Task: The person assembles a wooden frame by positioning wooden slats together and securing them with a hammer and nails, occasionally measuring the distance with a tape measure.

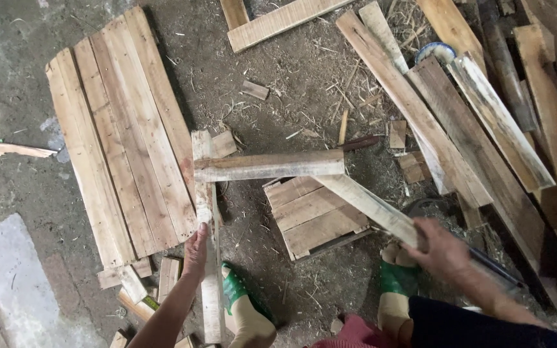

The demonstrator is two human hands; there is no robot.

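A three-plank wooden frame [272,166] is gripped over the dirt floor [278,90], one side plank grasped by the left hand [195,248], the other by the right hand [443,248], seemingly being pried apart, which calls for steady outward pull.

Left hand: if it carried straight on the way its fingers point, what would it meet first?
The left hand points up along the upright plank it holds; first in line is the horizontal crosspiece, though depth is unclear.

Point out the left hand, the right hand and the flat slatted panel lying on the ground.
left hand [196,248], head view, back of hand.
right hand [443,248], head view, knuckles.
slatted panel [120,135], head view, middle slat.
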